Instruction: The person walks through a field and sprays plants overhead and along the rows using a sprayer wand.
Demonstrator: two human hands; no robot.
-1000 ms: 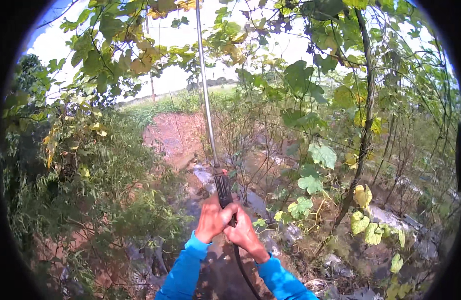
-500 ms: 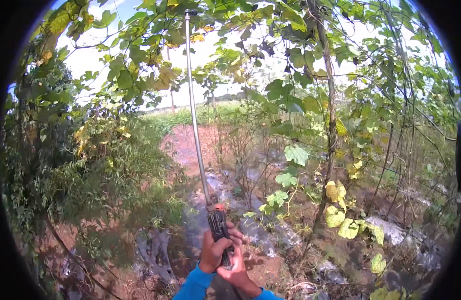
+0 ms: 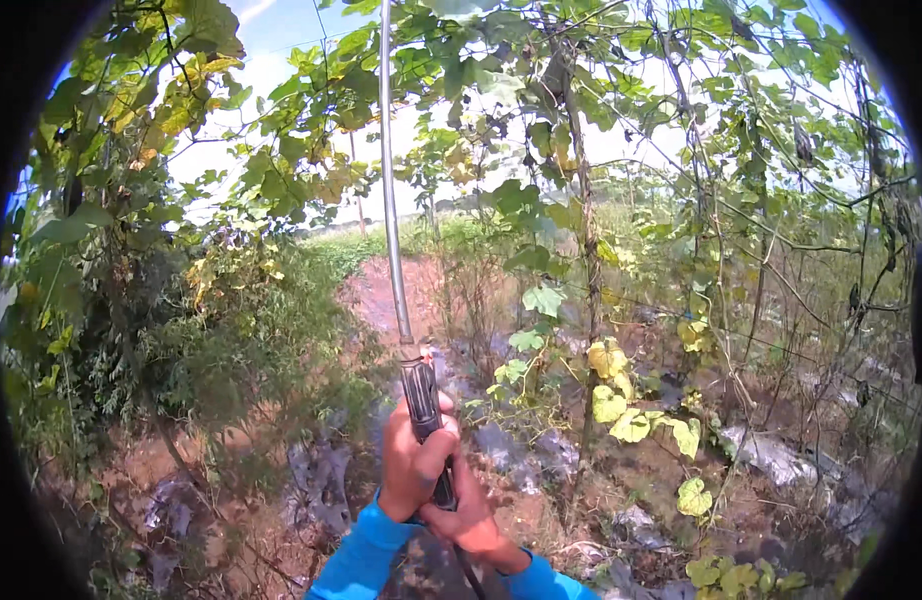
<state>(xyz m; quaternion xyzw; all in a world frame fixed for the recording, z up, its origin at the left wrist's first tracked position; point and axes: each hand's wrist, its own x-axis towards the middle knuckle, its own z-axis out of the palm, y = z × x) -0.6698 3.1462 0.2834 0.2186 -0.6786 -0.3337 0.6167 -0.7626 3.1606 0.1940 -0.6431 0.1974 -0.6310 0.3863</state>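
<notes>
A sprayer wand stands almost upright before me, its long metal tube point(image 3: 392, 200) running up past the top edge, so its tip is out of view. Both hands grip its black handle point(image 3: 421, 395). My left hand point(image 3: 409, 462) is closed round the handle's middle, thumb across the front. Lower down, my right hand point(image 3: 468, 512) wraps the handle's bottom end; some of its fingers are hidden behind. A dark hose point(image 3: 469, 572) comes out below between my blue-sleeved forearms. Leafy vines point(image 3: 511, 90) hang overhead around the tube's upper part.
To the right, a wooden post point(image 3: 588, 260) carries climbing vines, with yellowing leaves point(image 3: 621, 400) low on it. Dense green bushes point(image 3: 271, 350) fill the left. A reddish dirt path point(image 3: 381, 290) leads ahead. Torn silvery plastic sheeting point(image 3: 776, 455) lies on the ground.
The wand and both hands have risen, and the tip has left the top of the view. The post and vines ahead have shifted left in the picture.
</notes>
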